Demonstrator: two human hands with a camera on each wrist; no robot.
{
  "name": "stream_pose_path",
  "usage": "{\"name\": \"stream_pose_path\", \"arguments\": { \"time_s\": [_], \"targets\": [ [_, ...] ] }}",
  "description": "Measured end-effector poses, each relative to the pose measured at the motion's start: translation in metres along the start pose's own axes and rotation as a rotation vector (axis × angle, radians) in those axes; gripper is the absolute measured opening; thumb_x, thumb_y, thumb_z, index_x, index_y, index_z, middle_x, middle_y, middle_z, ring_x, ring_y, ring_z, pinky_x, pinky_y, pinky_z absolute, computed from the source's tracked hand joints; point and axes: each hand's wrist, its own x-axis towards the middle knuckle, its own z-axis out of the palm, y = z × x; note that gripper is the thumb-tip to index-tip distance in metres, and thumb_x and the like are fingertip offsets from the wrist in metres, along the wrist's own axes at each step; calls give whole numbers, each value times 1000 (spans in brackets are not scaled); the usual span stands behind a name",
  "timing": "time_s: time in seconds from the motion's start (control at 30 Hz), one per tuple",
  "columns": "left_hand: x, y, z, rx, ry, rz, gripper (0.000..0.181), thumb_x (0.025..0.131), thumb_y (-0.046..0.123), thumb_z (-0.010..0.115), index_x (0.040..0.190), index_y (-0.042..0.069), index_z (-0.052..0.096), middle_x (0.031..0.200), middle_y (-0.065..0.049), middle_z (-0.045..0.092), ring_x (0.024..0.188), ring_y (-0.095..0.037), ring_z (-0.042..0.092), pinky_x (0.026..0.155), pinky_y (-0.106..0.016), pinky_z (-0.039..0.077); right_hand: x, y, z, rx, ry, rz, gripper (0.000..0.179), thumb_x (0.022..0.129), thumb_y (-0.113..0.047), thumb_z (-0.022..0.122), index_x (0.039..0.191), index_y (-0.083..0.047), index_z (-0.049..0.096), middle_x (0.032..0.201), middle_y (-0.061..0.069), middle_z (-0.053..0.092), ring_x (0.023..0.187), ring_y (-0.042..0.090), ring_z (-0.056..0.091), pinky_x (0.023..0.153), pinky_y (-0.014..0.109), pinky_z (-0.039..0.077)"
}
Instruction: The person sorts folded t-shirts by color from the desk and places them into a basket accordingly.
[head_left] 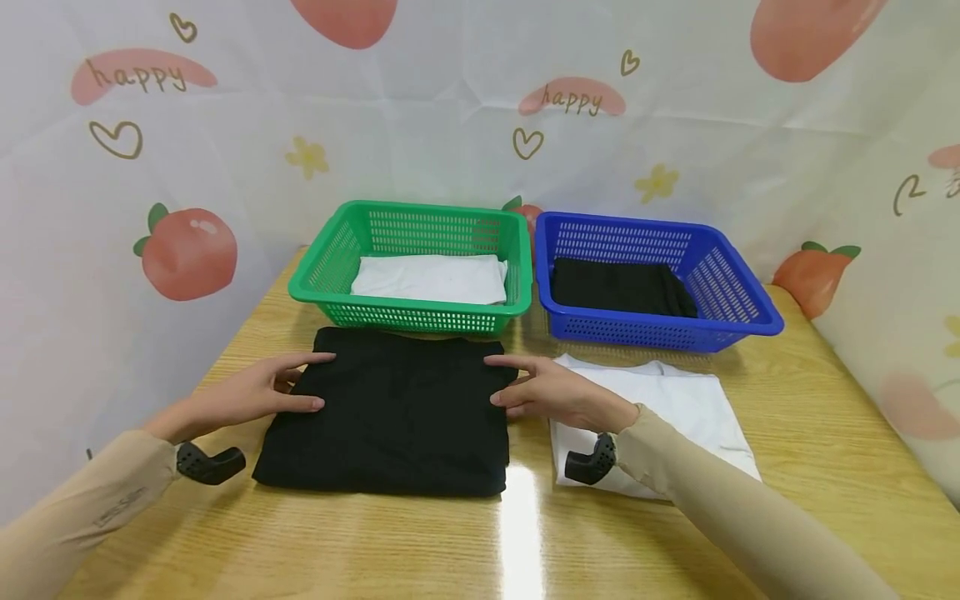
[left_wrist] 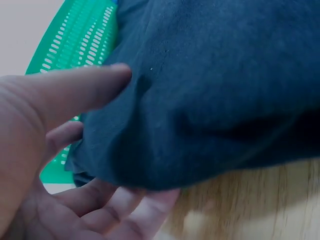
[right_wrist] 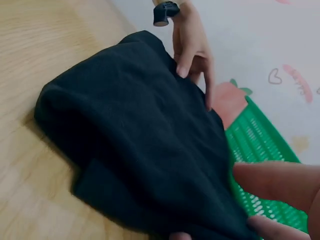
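Observation:
A folded black garment (head_left: 397, 417) lies on the wooden table in front of the green basket. At its left side is my left hand (head_left: 258, 392), index finger and thumb spread over the edge. In the left wrist view the thumb (left_wrist: 95, 90) is above the cloth, with other fingers (left_wrist: 150, 210) low at its edge, partly hidden beneath. My right hand (head_left: 555, 392) is at the opposite side, index finger and thumb extended to the edge. The right wrist view shows its fingers (right_wrist: 280, 185) beside the dark cloth, whose layers gape on the near side.
Behind the black garment stands a green basket (head_left: 412, 318) holding folded white cloth (head_left: 431, 277). A blue basket (head_left: 645, 329) to its right holds folded black cloth (head_left: 618, 287). A folded white garment (head_left: 675, 417) lies on the table (head_left: 360, 550), partly under my right forearm.

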Motion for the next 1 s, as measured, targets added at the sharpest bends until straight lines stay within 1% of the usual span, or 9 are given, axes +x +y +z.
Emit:
{"name": "stream_pose_path", "arguments": {
  "time_s": [0.13,0.2,0.27,0.37,0.5,0.57,0.7,0.87,1.0],
  "targets": [
    [4,-2,2,-59,-9,-20,78,89,36,74,154,17,35,135,-17,54,121,-34,54,95,-51,45,9,3,7,32,15,-14,72,88,3,70,151,-8,38,117,24,59,104,30,64,91,45,51],
    [5,-4,2,-76,-1,-26,77,89,35,74,153,16,36,128,-16,59,114,-29,59,93,-47,47,12,3,10,17,35,-29,71,86,8,69,149,-5,40,120,23,59,102,31,66,87,45,53],
    [5,-5,2,-83,18,-28,76,89,34,74,153,16,37,129,-16,58,113,-29,59,92,-47,47,14,4,12,-23,69,-45,71,84,11,69,148,-4,43,116,23,60,97,30,67,82,43,55],
    [4,-4,1,-78,52,-25,75,88,35,75,151,15,39,141,-19,48,123,-38,50,94,-53,46,14,4,13,-73,118,-67,69,82,12,69,145,-5,48,109,22,59,92,27,66,78,39,56],
    [1,1,2,-88,67,-20,76,88,37,75,151,14,40,155,-22,26,136,-51,27,98,-64,38,11,3,12,-55,142,-85,67,82,11,69,143,-9,52,105,19,56,90,25,62,80,35,54],
    [-2,5,4,-95,75,-11,76,88,37,75,151,14,41,156,-21,24,137,-52,24,98,-63,38,7,1,11,-14,129,-97,66,83,12,68,144,-8,51,111,19,57,94,26,62,83,36,53],
    [-11,15,8,-123,92,13,75,88,37,75,150,14,41,156,-19,24,137,-51,27,96,-59,43,-4,-7,8,14,83,-126,67,85,13,66,146,-6,46,125,22,56,107,31,61,90,40,51],
    [-19,30,10,-184,123,32,70,89,34,74,150,17,43,158,-14,22,135,-47,35,96,-57,44,-24,-21,0,-75,119,-142,66,83,8,70,144,-11,52,141,14,43,121,28,47,92,38,49],
    [-24,45,9,-212,133,57,65,91,30,73,149,19,44,158,-11,23,134,-45,38,95,-55,46,-42,-33,-7,-115,146,-163,62,83,6,72,140,-13,58,143,8,35,115,25,40,90,37,48]
  ]
}}
